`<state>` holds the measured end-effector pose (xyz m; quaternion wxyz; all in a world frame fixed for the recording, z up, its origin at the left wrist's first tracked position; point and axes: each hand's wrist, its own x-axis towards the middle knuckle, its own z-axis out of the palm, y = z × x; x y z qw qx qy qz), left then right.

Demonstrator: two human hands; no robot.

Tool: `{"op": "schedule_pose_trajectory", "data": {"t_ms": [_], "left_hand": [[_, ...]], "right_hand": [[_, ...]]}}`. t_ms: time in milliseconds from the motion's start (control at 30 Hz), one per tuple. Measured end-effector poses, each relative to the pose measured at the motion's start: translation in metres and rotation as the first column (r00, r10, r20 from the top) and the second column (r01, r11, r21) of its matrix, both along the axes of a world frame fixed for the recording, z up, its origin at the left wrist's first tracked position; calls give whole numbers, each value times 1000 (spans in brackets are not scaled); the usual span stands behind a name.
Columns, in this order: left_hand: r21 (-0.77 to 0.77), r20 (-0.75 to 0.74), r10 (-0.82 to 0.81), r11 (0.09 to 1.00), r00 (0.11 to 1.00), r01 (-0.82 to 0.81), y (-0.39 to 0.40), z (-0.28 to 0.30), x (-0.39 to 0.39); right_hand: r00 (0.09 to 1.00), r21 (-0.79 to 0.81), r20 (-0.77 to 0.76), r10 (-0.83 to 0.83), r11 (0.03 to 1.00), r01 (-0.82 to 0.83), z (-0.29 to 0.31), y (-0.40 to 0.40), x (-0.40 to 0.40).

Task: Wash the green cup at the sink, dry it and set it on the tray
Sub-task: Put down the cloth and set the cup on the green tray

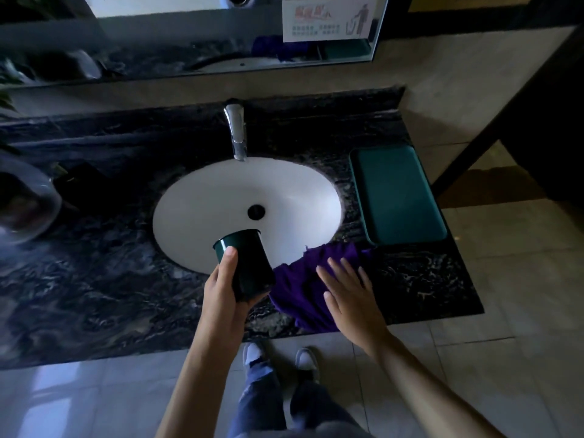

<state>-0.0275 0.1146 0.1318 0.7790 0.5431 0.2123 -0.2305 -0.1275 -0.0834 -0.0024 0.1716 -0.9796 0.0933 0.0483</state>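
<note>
At the near edge of the table (94, 295), your left hand (224, 292) grips the green cup (245, 263) round its lower wall, thumb up the side near the rim, mouth tipped away over the front lip of the sink (300, 191). Your right hand (350, 295) lies flat, fingers spread and straight, over the purple cloth (297, 289) beside the cup, holding nothing; whether it touches the cloth, cannot tell. Judgement: cup looks like light, stiff plastic, likely slick when wet, so keep the wrap around the body rather than pinching the rim. Cloth is soft and will bunch; gather it in the palm. Further back, the basin is white, drain dark, no water visible from the faucet (235, 131). The green tray (398, 194) sits at the table's right edge.
</note>
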Motion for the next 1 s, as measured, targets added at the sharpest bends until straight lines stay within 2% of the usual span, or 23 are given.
{"op": "schedule_pose_trajectory", "data": {"t_ms": [100, 167, 233, 333, 433, 533, 600, 667, 733, 800, 833, 900, 967, 1000], "left_hand": [[-4, -8, -5, 1000, 1000, 5, 6, -3, 2], [-14, -13, -12, 1000, 1000, 12, 8, -5, 4], [-17, -18, -22, 1000, 1000, 22, 9, -9, 7], [-17, -25, -47, 999, 999, 46, 6, -12, 10], [-16, -26, -56, 998, 998, 55, -2, -12, 10], [-3, -11, -104, 995, 995, 104, -9, -13, 9], [-6, -9, -123, 992, 992, 122, -11, -14, 9], [-21, -12, -126, 992, 992, 126, -13, -14, 9], [-37, -6, -129, 991, 992, 128, -13, -15, 9], [-39, 4, -133, 990, 991, 133, -13, -15, 9], [-39, 10, -135, 990, 991, 136, -13, -16, 8], [-37, 20, -144, 989, 989, 144, -14, -17, 7], [-38, 28, -154, 987, 988, 155, -16, -18, 6], [-38, 35, -160, 986, 986, 162, -17, -18, 5]], "right_hand": [[996, -65, -4, -91, 994, 91, -5, -4, 4], [966, -3, 13, -259, 966, 259, -12, -10, 4], [880, 145, 1, -475, 871, 470, -10, -12, 6], [738, 308, -24, -675, 697, 648, 3, -13, 22], [627, 344, -49, -778, 576, 742, 8, -20, 39], [589, 396, -129, -798, 503, 768, 13, -23, 41], [564, 490, -95, -820, 455, 743, 18, -27, 38], [528, 532, 39, -848, 465, 708, 22, -33, 35], [488, 488, 149, -860, 493, 720, 19, -41, 29], [500, 434, 123, -857, 500, 749, 16, -48, 22], [527, 390, 93, -845, 518, 761, 16, -50, 18], [632, 243, 177, -754, 656, 715, 18, -44, 12], [774, 88, 339, -534, 838, 539, 20, -26, 9], [840, 13, 350, -414, 899, 438, 18, -14, 8]]}}
